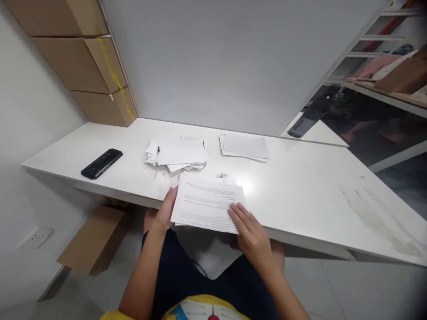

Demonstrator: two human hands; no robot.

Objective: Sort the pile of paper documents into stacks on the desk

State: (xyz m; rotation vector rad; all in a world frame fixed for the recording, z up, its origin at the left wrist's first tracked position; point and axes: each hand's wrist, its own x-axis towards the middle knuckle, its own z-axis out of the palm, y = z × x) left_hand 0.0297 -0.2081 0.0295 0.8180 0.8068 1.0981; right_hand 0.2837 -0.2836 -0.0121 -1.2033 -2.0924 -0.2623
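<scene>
A few printed sheets of paper (pixel 207 202) are held in front of me over the table's front edge, stacked slightly out of line. My left hand (pixel 166 210) grips their left edge, its fingers mostly hidden behind the paper. On the right, my right hand (pixel 251 235) holds the lower corner with its fingers lying across the printed side; its thumb is out of sight. Just beyond the sheets lies an untidy pile of papers (pixel 182 152). A smaller, neater stack of paper (pixel 245 146) rests to the right of that pile.
A black phone (pixel 102 163) lies on the left of the white table (pixel 300 186). Cardboard boxes (pixel 96 80) are stacked at the back left, and another cardboard box (pixel 96 238) sits below the table. A dark cylindrical object (pixel 302 126) lies at the back right, near a shelf rack (pixel 393 100).
</scene>
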